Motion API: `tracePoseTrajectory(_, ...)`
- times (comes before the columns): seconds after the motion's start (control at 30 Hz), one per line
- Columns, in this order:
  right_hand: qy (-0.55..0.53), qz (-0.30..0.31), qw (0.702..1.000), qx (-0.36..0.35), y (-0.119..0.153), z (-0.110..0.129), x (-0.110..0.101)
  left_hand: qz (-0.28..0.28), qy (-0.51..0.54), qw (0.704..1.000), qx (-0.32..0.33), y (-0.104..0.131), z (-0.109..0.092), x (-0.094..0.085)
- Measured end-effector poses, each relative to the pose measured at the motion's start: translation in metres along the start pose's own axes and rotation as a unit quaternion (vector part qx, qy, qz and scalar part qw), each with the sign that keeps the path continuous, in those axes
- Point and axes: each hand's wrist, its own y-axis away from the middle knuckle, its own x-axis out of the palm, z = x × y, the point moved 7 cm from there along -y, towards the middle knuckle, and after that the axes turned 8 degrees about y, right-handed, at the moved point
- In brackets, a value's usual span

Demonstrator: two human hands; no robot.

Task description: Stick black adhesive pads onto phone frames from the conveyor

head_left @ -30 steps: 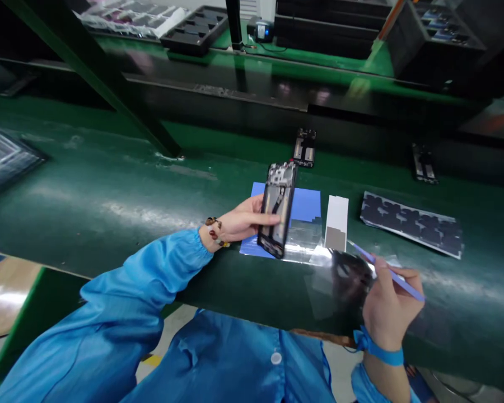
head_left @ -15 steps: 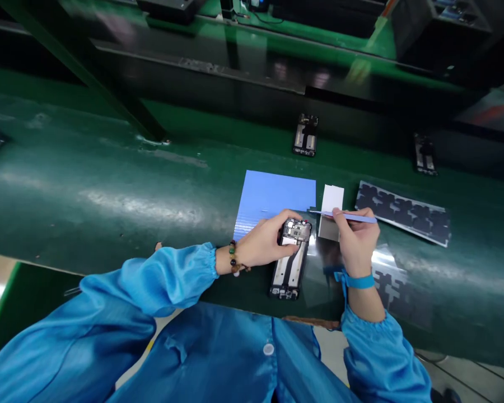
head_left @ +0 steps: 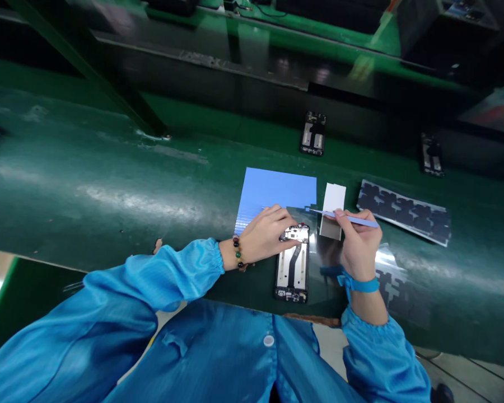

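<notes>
An opened phone (head_left: 292,268) lies near the front edge, its circuit board and pale metal frame exposed. My left hand (head_left: 269,235) grips its upper end, with thumb and fingers around the board area. In my right hand (head_left: 359,246) is a pair of bluish tweezers (head_left: 353,218), held pinched and pointing left. A tiny piece (head_left: 307,209) shows at the tweezers' tip, above the phone's top right; it is too small to name. A blue sheet (head_left: 279,187) lies behind my left hand. Beside the tweezers is a white card strip (head_left: 334,197).
On the green bench (head_left: 109,168), a sheet of dark die-cut stickers (head_left: 403,212) lies to the right. Clear film with dark shapes (head_left: 397,285) is right of my right wrist. Two more opened phones, one behind (head_left: 313,134) and one farther right (head_left: 432,155), lie toward the back. A green post (head_left: 109,84) rises at left.
The phone in my left hand has turned straighter, and my fingers have shifted over its top. My right hand has barely moved. Both phones at the back have slid a little to the right.
</notes>
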Motion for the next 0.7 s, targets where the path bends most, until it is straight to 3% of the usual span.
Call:
tracePoseTrajectory(0.13,-0.004,-0.018,1.0,-0.002,0.03,0.005,-0.01,0.009,-0.012,1.0,0.018,0.002,-0.001,-0.004)
tracePoseTrajectory(0.33,0.019,-0.01,0.999,0.024,0.071,-0.008,-0.012,0.03,0.001,0.999,0.032,0.006,-0.002,-0.008)
tracePoseTrajectory(0.7,0.035,0.02,0.999,0.024,0.072,-0.007,-0.003,0.03,-0.001,0.998,0.05,0.008,-0.002,-0.011)
